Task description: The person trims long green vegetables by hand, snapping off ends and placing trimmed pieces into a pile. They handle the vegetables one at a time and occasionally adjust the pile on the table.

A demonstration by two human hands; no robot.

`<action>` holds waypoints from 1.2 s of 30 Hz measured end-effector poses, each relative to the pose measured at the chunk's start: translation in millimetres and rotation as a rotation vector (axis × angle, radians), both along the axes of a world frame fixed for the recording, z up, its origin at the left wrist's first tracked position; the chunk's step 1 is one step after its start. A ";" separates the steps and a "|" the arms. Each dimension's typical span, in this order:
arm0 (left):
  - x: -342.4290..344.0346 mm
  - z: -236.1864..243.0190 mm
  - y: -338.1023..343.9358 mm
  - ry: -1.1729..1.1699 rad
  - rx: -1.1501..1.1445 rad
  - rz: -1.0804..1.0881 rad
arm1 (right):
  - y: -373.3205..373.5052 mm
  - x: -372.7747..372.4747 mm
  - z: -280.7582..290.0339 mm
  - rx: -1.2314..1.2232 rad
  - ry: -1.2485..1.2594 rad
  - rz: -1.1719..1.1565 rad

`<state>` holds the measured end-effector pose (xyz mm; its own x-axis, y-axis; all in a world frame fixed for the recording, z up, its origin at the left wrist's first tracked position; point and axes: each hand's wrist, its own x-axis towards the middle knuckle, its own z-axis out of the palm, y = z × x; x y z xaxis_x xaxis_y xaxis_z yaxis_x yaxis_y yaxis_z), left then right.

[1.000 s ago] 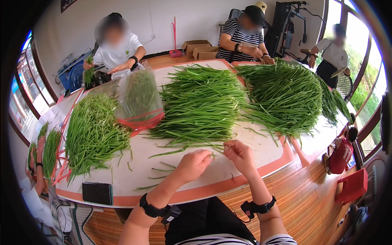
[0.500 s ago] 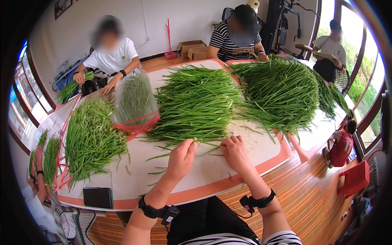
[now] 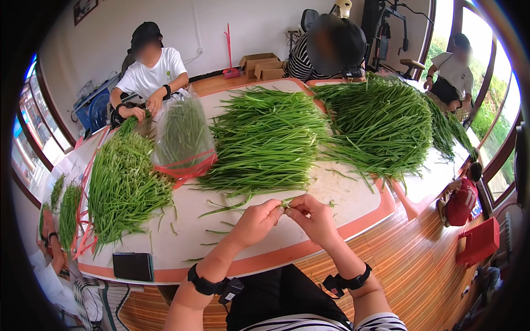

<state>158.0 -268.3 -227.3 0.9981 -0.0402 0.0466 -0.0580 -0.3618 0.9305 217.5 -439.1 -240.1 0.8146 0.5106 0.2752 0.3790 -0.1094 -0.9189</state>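
Observation:
My left hand (image 3: 258, 222) and my right hand (image 3: 313, 220) meet near the table's front, fingers pinched on a small pale-ended green stalk (image 3: 286, 203). Just beyond them lies a wide heap of long green stems (image 3: 262, 143), with stray pieces below it. A looser pile (image 3: 126, 198) lies to the left, a darker pile (image 3: 381, 121) to the right. Between the left and middle piles sits a clear bag of greens (image 3: 183, 138) with a red band. A black phone-like rectangle (image 3: 132, 265) rests at the table's front left.
The orange-edged table (image 3: 287, 259) fills the middle. Co-workers sit at the back left (image 3: 149, 71), back middle (image 3: 298, 60) and back right (image 3: 447, 77); another's arm (image 3: 49, 231) is at far left. A person in red (image 3: 459, 204) crouches at right beside a red stool (image 3: 477, 240).
My hands have drawn together, the right one moving left onto the stalk, the left lowered slightly from a half-second ago. The back-middle person bends lower; the back-left one's hands moved toward the table.

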 end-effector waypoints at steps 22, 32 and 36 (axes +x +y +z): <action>4.3 -2.0 5.2 -0.080 0.011 0.141 | -13.0 53.0 -17.9 -0.456 -0.564 -0.176; 5.4 -14.8 -0.1 -0.202 0.090 0.068 | -1.3 1.5 2.0 -0.244 -0.543 -0.004; 5.9 -5.7 3.0 0.043 -0.007 -0.041 | 0.6 1.3 5.5 -0.191 -0.555 -0.069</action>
